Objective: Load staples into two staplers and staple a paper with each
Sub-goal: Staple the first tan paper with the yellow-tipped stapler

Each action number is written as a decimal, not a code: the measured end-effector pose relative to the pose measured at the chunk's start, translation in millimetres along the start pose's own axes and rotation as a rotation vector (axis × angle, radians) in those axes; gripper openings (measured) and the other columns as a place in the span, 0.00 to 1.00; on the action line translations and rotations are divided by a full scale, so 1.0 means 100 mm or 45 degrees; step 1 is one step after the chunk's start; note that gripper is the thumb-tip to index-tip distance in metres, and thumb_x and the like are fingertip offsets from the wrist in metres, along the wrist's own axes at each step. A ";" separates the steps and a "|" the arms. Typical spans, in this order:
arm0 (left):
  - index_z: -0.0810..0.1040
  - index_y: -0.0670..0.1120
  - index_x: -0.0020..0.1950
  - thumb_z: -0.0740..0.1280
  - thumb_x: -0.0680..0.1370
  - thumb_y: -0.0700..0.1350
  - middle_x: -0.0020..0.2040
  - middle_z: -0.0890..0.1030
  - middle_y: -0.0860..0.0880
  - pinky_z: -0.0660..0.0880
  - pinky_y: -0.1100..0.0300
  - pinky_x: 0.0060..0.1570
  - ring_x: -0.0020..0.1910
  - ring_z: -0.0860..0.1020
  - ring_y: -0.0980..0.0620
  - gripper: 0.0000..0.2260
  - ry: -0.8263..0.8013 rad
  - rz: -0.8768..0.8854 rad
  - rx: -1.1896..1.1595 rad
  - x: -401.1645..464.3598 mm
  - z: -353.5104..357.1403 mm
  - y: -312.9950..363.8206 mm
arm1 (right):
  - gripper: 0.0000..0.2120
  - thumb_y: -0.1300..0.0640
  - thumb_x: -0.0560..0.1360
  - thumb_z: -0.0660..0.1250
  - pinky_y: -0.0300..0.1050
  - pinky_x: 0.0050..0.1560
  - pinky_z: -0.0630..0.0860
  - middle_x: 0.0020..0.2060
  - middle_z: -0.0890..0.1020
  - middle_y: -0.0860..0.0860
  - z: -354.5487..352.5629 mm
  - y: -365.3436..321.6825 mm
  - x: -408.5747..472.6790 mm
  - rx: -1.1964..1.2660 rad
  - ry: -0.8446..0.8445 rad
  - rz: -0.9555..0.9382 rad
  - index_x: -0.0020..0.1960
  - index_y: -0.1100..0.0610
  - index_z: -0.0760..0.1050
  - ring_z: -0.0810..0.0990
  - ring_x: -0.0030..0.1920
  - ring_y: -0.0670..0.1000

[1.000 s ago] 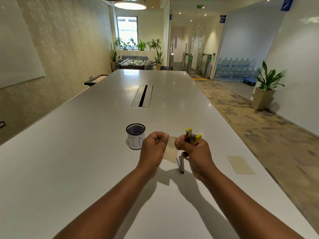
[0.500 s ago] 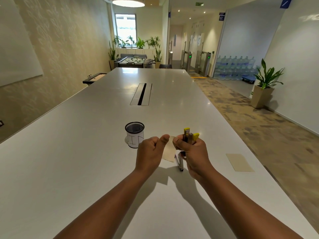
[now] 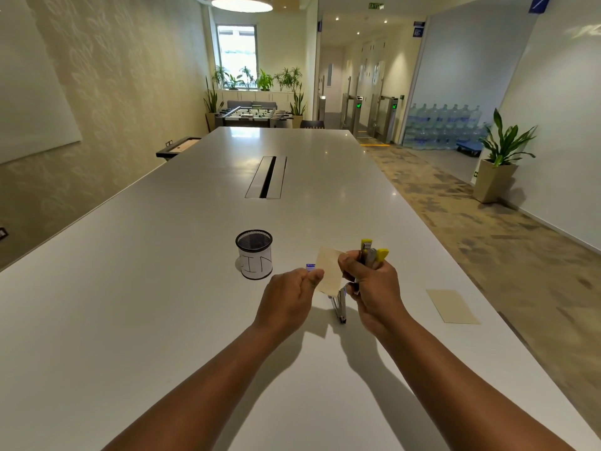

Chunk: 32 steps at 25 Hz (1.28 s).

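Note:
My right hand grips a yellow and grey stapler, its yellow ends pointing up above my fingers. A metal arm of the stapler hangs open below my hand, reaching down to the table. A small beige paper stands upright between my hands, its right edge at the stapler and my right thumb. My left hand is closed, thumb and forefinger pinched at the paper's left edge. A tiny blue item peeks above those fingers; what holds it is unclear. A second beige paper lies flat to the right.
A black mesh cup with a white label stands left of my hands. The long white table has a cable slot further out. The table's right edge runs just beyond the flat paper, with carpeted floor past it.
My left hand has slid a little down and to the left, uncovering more of the upright paper. My right hand keeps its grip on the stapler.

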<state>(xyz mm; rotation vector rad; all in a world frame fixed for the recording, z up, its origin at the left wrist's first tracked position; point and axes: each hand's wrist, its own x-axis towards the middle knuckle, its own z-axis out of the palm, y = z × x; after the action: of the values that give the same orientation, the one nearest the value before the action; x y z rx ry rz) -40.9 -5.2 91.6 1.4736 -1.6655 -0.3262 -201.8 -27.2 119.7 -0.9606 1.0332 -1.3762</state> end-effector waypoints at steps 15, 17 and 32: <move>0.85 0.52 0.45 0.72 0.77 0.36 0.41 0.85 0.56 0.72 0.69 0.38 0.36 0.76 0.61 0.10 -0.158 -0.267 -0.977 0.20 -0.25 0.10 | 0.16 0.42 0.74 0.74 0.41 0.26 0.64 0.40 0.82 0.51 -0.02 0.10 -0.01 -0.036 -0.042 0.248 0.50 0.55 0.84 0.70 0.28 0.46; 0.86 0.53 0.43 0.73 0.76 0.36 0.40 0.84 0.54 0.72 0.67 0.38 0.36 0.75 0.58 0.11 -0.226 -0.262 -0.978 0.20 -0.27 0.10 | 0.15 0.45 0.75 0.74 0.39 0.24 0.64 0.40 0.84 0.53 -0.02 0.10 -0.02 0.056 -0.087 0.318 0.53 0.56 0.83 0.70 0.27 0.46; 0.70 0.51 0.57 0.73 0.76 0.34 0.49 0.84 0.36 0.82 0.57 0.42 0.45 0.87 0.41 0.19 -0.029 -0.603 -1.110 0.09 -0.10 0.13 | 0.08 0.60 0.78 0.71 0.42 0.36 0.73 0.37 0.85 0.43 0.03 0.14 -0.10 -0.065 0.095 -0.030 0.56 0.53 0.81 0.76 0.26 0.41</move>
<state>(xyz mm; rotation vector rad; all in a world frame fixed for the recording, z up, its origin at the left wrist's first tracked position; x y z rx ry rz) -41.2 -6.2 110.2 1.1391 -0.9388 -1.1623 -194.6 -17.3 106.7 -0.9672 1.1209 -1.4199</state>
